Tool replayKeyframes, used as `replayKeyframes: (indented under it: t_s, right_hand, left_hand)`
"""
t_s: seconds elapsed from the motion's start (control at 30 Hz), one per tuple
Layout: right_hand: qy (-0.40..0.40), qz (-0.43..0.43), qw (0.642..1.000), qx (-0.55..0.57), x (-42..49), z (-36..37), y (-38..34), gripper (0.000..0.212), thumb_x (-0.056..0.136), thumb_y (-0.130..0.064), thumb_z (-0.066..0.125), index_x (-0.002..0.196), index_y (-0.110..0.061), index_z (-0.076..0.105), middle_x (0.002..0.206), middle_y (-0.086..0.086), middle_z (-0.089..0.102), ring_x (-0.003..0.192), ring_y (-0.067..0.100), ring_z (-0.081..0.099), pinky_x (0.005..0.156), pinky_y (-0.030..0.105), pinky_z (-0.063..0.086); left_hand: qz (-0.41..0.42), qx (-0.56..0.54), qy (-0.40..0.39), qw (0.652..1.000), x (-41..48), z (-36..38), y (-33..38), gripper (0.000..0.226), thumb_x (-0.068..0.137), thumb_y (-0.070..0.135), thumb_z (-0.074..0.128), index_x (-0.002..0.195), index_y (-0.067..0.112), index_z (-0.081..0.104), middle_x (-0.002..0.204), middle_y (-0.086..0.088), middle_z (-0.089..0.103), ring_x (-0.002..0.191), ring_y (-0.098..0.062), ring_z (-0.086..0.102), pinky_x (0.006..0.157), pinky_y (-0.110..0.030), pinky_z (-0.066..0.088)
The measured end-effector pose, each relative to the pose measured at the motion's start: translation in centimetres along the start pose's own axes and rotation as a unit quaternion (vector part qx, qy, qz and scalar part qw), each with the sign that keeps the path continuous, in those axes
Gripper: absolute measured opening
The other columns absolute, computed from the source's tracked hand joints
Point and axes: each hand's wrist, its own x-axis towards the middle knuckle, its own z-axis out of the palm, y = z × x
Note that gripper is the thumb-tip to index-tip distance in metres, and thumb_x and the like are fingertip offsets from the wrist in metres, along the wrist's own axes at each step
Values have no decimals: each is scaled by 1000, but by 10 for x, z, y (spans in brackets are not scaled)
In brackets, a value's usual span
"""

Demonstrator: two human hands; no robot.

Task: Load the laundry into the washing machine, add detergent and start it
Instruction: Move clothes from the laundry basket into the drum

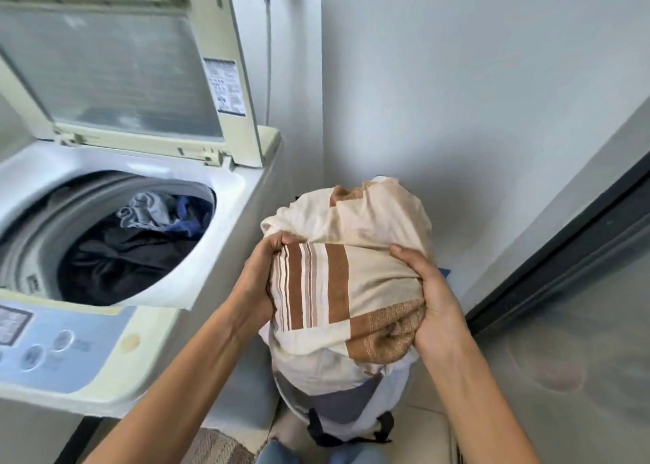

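Left hand and right hand each grip a side of the bundled cream cloth with brown stripes, which I see held between them. Just below the hands sits a white fabric hamper with black straps; left of the left hand, the cream top-loading washing machine, lid raised, holds dark clothes.
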Motion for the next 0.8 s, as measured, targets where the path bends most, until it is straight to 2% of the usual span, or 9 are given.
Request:
replayKeyframes:
  t_s: [0.03,0.17,0.3,0.37,0.43,0.47,0.57,0.67,0.8]
  right_hand:
    - [-18,-5,1000,-3,-8,10,-6,45,65,-19,74,108,-9,64,94,13,72,74,28,69,60,32,56]
    - [-71,-18,997,-18,-34,51,-20,58,56,-21,74,111,-8,63,100,14,70,79,29,68,66,33,55]
    - [-123,-34,991,-29,-50,97,-22,58,53,-23,75,108,-8,66,106,14,69,88,30,67,78,36,54]
    - [-155,-43,986,-43,-55,120,-21,51,55,-25,74,103,-9,67,105,12,70,86,27,68,74,33,55]
    - [-186,-50,980,-48,-58,145,-18,46,59,-26,72,102,-10,67,105,12,70,85,26,69,70,31,55]
    - [-199,-54,977,-49,-58,158,-16,44,61,-26,71,102,-10,67,105,12,70,86,26,69,71,31,55]
    - [-225,-68,971,-47,-55,198,-4,44,64,-25,68,105,-8,66,106,11,69,89,27,69,77,34,57]
    - [-228,-83,969,-43,-45,236,17,58,63,-23,73,117,-6,61,118,13,64,105,30,63,97,43,47]
    - [-239,-86,967,-13,-25,282,52,81,57,-23,76,130,-3,49,130,16,55,116,33,56,104,49,39]
  left_hand:
    - [20,-8,-2,1000,-11,3,12,7,67,22,64,70,15,64,69,-4,64,68,-22,62,71,-32,50]
    - [110,-55,-3,992,-53,4,55,12,68,16,60,58,19,53,59,1,55,57,-16,55,60,-26,46]
    - [214,-103,-10,971,-85,-9,92,36,78,8,49,44,20,52,47,7,51,47,-10,52,47,-12,46]
    - [246,-122,-15,962,-98,-20,108,33,79,10,48,49,18,57,51,5,56,50,-11,57,52,-13,48]
    - [259,-130,-10,957,-108,-36,125,12,76,15,52,71,15,62,69,-1,63,67,-17,63,69,-22,51]
    - [265,-124,2,956,-111,-45,133,11,74,18,54,79,15,63,76,-3,65,74,-19,64,74,-27,50]
    - [289,-115,25,950,-117,-73,158,13,75,19,54,69,18,66,72,-1,68,72,-18,66,71,-26,51]
    - [305,-127,23,944,-116,-106,181,17,77,18,52,65,18,64,69,-1,67,70,-18,66,70,-24,52]
    - [313,-129,37,940,-106,-156,208,14,76,17,53,64,19,60,67,1,64,67,-17,63,66,-23,51]
